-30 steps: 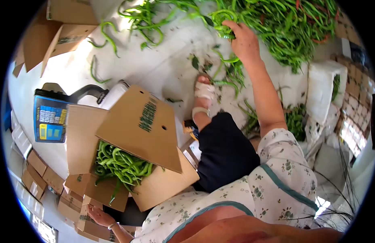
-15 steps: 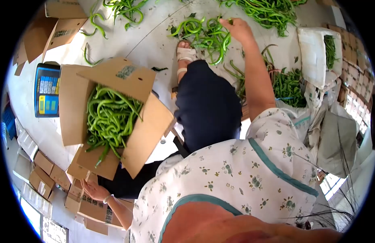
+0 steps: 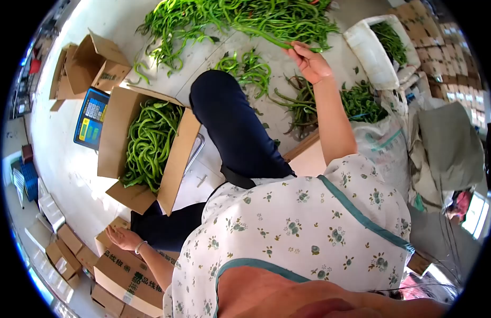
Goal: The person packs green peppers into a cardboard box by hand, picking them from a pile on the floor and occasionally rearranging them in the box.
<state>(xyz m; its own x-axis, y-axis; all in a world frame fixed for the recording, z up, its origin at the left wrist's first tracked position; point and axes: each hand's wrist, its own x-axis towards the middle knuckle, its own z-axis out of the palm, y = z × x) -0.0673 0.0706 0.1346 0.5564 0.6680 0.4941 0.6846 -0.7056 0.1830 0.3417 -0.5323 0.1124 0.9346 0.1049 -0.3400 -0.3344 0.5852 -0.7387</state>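
Observation:
My right hand (image 3: 310,63) is raised over the floor at the upper middle, its thumb and fingers pinched on a long green pepper (image 3: 266,36). Beyond it spreads a large heap of green peppers (image 3: 203,16). A smaller pile of curled peppers (image 3: 253,70) lies by my knee. My left hand (image 3: 124,238) is at the lower left, palm up with fingers apart, holding nothing, near closed cartons. An open cardboard box (image 3: 111,132) full of green peppers (image 3: 152,140) stands left of my legs.
A blue scale (image 3: 91,117) is left of the box, with empty open cartons (image 3: 94,63) behind. To the right are a white foam box (image 3: 370,58) with peppers, darker peppers (image 3: 298,103), and sacks (image 3: 452,148). Printed cartons (image 3: 128,275) lie lower left.
The view has shifted, showing more of the large heap. My right hand has moved from the small pile toward the large heap and now holds a long pepper. My left hand stays low and open.

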